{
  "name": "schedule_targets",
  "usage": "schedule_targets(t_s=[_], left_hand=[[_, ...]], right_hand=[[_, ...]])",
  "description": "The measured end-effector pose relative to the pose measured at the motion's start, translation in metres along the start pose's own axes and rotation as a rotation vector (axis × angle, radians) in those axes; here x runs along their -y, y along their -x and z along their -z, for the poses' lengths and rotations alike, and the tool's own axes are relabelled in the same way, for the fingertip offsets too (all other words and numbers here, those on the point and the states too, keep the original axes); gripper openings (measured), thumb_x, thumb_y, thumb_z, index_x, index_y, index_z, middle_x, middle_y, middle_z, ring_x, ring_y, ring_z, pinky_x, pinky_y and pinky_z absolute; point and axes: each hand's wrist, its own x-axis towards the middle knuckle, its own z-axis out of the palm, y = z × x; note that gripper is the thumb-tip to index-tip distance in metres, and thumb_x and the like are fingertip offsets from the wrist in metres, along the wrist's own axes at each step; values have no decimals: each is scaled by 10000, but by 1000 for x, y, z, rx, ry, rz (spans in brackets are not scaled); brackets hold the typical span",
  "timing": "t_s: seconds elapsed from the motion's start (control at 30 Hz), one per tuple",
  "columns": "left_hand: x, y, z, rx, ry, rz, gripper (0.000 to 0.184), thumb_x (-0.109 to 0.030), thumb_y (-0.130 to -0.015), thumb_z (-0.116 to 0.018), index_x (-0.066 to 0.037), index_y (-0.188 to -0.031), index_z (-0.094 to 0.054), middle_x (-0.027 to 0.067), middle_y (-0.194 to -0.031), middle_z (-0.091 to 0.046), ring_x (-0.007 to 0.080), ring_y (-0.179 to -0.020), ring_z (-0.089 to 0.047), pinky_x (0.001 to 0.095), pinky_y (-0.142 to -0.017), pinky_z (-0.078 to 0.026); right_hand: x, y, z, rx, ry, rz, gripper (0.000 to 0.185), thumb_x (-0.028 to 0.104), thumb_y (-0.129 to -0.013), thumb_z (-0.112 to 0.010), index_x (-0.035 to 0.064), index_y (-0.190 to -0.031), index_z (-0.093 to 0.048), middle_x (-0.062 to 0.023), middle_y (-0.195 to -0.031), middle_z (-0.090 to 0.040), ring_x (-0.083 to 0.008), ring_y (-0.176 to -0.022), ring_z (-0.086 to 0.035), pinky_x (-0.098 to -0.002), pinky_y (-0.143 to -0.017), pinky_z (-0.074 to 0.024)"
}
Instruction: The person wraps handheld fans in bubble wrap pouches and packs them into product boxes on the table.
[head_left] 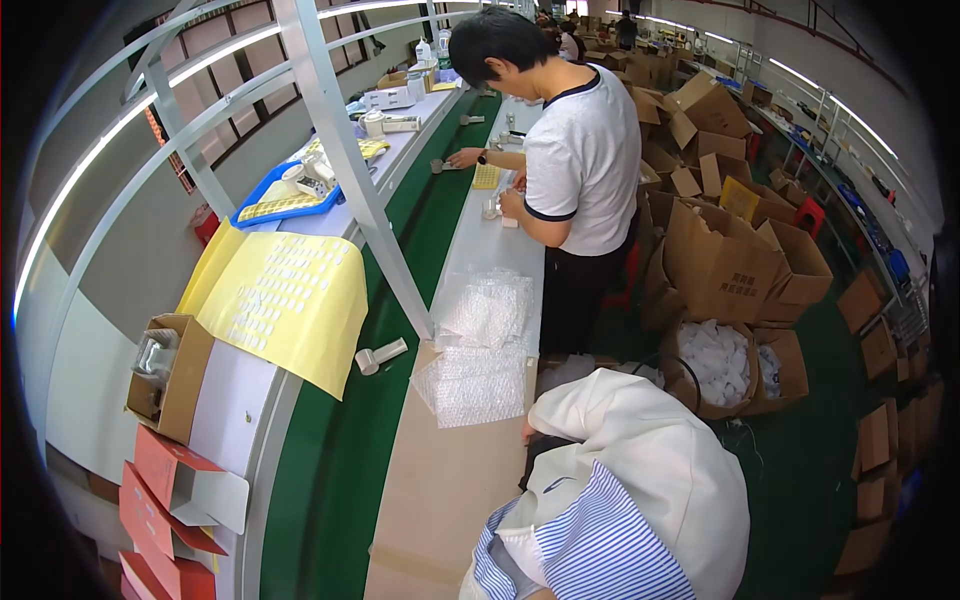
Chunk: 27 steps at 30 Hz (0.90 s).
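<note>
A small part of my right hand (528, 431) shows at the bench edge beside my pale sleeve; its fingers are mostly hidden. My left hand is out of view. Nearest to the right hand lie stacked bubble-wrap bags (482, 385) on the grey bench, partly over a brown cardboard sheet (450, 490). On the green conveyor belt (330, 470) lies a pale device with a round head and a straight handle (381, 356). My white garment with a blue-striped part (612, 535) fills the lower right.
A co-worker (590, 150) stands farther along the bench, handling pale parts. Left of the belt are a yellow sticker sheet (290, 300), a blue tray (290, 207), a cardboard box (170, 375) and red boxes (165, 500). Cartons (725, 260) crowd the right; a metal post (350, 160) rises beside the belt.
</note>
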Motion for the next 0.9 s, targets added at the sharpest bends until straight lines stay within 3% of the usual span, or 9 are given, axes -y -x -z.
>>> schedule_targets(t_s=[0.4, 0.57, 0.67, 0.8, 0.9], left_hand=[[-4, 83, 61, -205, 5, -145, 300, -220, -810, -437, -93, -1082, -442, 62, -1093, -476, 176, -976, -454, 308, -818, -374], [-5, 104, 62, -254, 9, -213, 298, -208, -812, -433, -84, -1083, -439, 69, -1093, -475, 180, -978, -453, 308, -825, -372], [-4, 111, 54, -264, 14, -252, 297, -201, -813, -431, -79, -1084, -438, 72, -1094, -474, 181, -979, -453, 308, -829, -370], [-3, 120, 45, -282, 23, -307, 295, -191, -815, -428, -72, -1085, -435, 77, -1094, -472, 184, -980, -452, 308, -834, -368], [0, 128, 40, -306, 29, -343, 294, -184, -817, -425, -67, -1086, -434, 81, -1094, -471, 186, -982, -451, 308, -839, -367]], right_hand=[[8, 112, 56, -698, 452, 121, 254, 215, -686, -473, 114, -884, -597, -107, -939, -574, -257, -901, -529, -372, -753, -415], [6, 103, 66, -634, 592, 246, 258, 184, -682, -456, 124, -887, -601, -103, -966, -565, -271, -926, -520, -380, -766, -417], [7, 85, 83, -14, 476, 200, 265, 200, -677, -471, 139, -899, -602, -98, -1008, -548, -253, -935, -518, -373, -782, -410], [-18, 37, 52, 177, 592, 159, 278, 218, -669, -486, 139, -909, -601, -93, -1040, -533, -255, -964, -501, -369, -801, -401], [-38, 37, 51, 13, 471, 257, 290, 236, -669, -489, 136, -919, -598, -94, -1057, -524, -258, -974, -494, -368, -806, -397]])
